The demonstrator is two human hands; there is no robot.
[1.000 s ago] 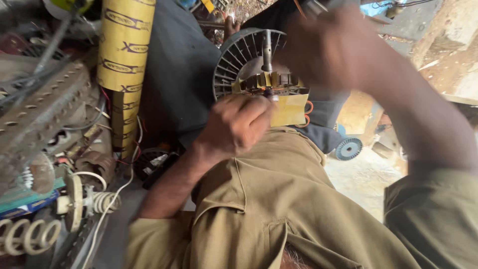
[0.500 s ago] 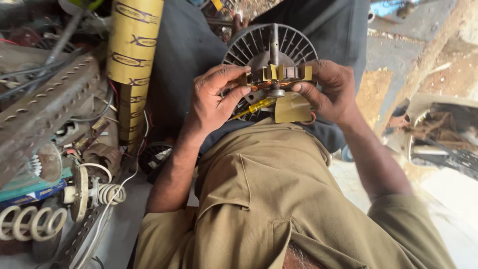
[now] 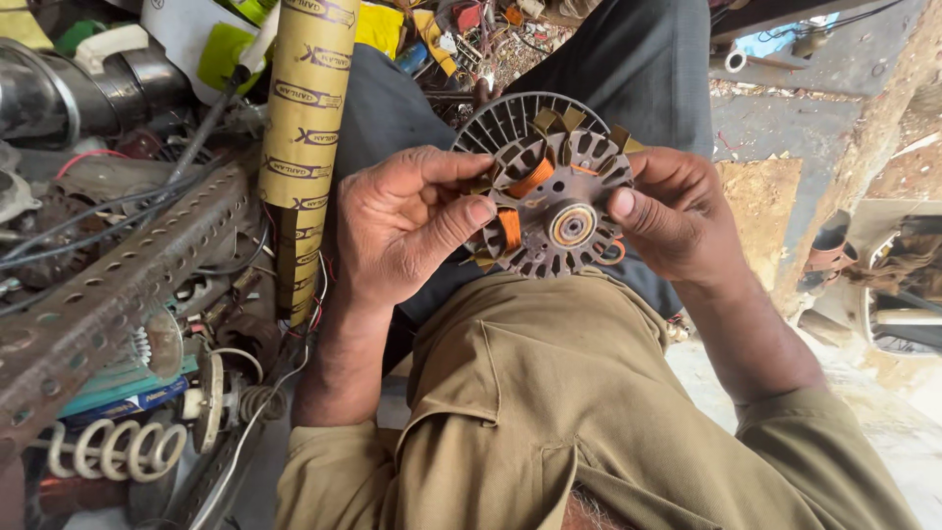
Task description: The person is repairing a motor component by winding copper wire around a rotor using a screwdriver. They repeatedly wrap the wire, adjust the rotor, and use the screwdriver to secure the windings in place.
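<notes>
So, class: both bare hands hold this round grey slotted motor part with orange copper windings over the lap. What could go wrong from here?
1. The round grey slotted motor part with orange copper windings is held only by the fingertips of the left hand and right hand; it could slip.
2. Bare thumbs press near the slot edges, so a cut or pinch seems possible.
3. The perforated rusty metal bar beside the left forearm might snag it.
</notes>
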